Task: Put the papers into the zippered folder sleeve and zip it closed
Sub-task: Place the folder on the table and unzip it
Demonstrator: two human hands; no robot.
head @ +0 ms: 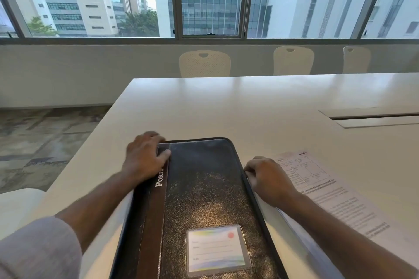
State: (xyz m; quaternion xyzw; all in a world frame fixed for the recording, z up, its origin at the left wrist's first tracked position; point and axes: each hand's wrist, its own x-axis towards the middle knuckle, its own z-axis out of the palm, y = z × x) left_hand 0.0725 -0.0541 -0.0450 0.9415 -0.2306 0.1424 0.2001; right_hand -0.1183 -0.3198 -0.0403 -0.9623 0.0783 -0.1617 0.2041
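A black leather folder point(204, 188) lies closed on the white table point(226, 106), directly in front of the person, with its long side going away from them. A brown strip runs along its left side and carries white letters, partly hidden by the left hand. Near the close end of the cover there is a clear pocket with a name card point(217, 250) in it.

The left hand point(145, 158) rests on the far left corner of the folder. Its fingers point(158, 137) bend over the top edge of that corner and the thumb lies on the brown strip, so the hand grips the corner. The right hand point(267, 179) is at the right edge of the folder, about at the middle of its length. Its fingers are curled and their tips touch the zipper edge; they seem to pinch something small there, but the picture is too blurred to tell what exactly.

The papers point(322, 188) lie flat on the table just to the right of the folder, outside of it. The right hand and forearm partly cover them. The top sheet has a printed grid and some lines of text.

On the far side of the table stand three white chairs point(204, 63), and behind them is a row of windows point(210, 4) with buildings outside.
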